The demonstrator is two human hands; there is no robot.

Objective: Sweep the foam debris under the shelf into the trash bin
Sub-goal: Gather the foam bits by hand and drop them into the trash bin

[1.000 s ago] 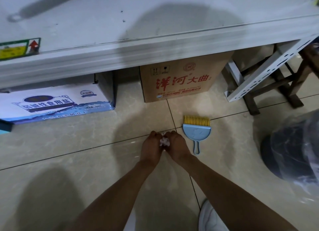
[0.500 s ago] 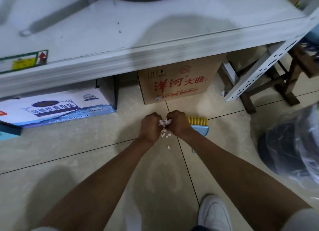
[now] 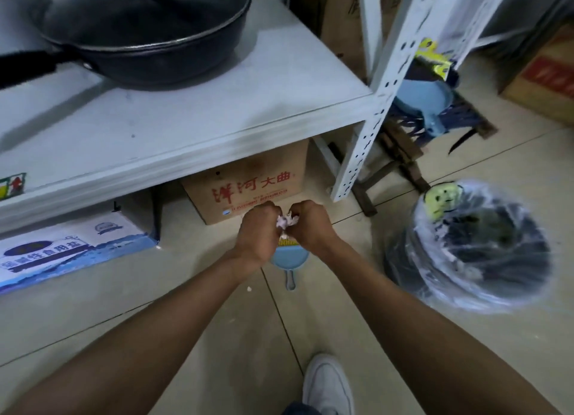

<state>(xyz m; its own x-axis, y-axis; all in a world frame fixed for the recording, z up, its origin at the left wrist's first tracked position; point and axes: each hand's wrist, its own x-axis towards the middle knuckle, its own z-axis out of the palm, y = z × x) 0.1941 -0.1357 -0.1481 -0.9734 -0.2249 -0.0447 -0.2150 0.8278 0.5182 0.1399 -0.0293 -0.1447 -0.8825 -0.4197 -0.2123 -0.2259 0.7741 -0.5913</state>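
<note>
My left hand (image 3: 255, 232) and my right hand (image 3: 309, 225) are held close together above the floor, both clenched on a clump of white foam debris (image 3: 285, 221) that shows between the fists. One small foam crumb (image 3: 248, 289) lies on the tile under my left wrist. A blue hand brush (image 3: 289, 259) with yellow bristles lies on the floor directly beneath my hands, mostly hidden by them. The black trash bin (image 3: 469, 247) with a clear plastic liner stands to the right, with a yellow-green item on its far rim. The white metal shelf (image 3: 192, 126) runs above.
Under the shelf sit a brown carton (image 3: 248, 188) with red characters and a white-blue box (image 3: 71, 247). A black pan (image 3: 146, 32) rests on the shelf. A blue dustpan (image 3: 425, 101) and a wooden stool stand behind the shelf post (image 3: 369, 135). My white shoe (image 3: 329, 383) is at the bottom.
My hands rose from the floor with the foam, and a few crumbs dropped. The view lifted and swung right, bringing the pan and the whole trash bin into sight.
</note>
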